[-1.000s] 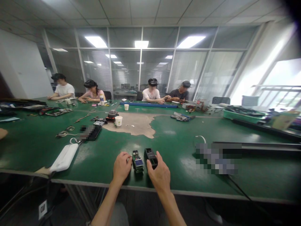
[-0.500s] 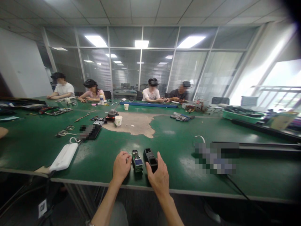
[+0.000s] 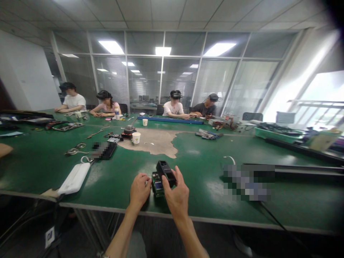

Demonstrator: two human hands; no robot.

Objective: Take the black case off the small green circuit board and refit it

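Observation:
My right hand (image 3: 177,193) grips a black plastic housing (image 3: 164,169) with rectangular cutouts, thumb on its near side and fingers on the right. The housing is tilted over a green circuit board assembly (image 3: 157,192) with a small bluish screen, covering its right part. I cannot tell whether they touch. My left hand (image 3: 139,191) rests on the table just left of the board with fingers curled in; whatever they hold, if anything, is hidden.
The green table (image 3: 113,190) carries a white power bank (image 3: 74,178) at left and a blurred-out device (image 3: 245,182) at right. Farther off stand paper cups (image 3: 136,138), a pile of grey parts (image 3: 208,134) and a green basket (image 3: 278,133). Several people sit across the table.
My right hand has lifted the black housing and brought it left, from beside the circuit board to above it. My left hand has stayed nearly still.

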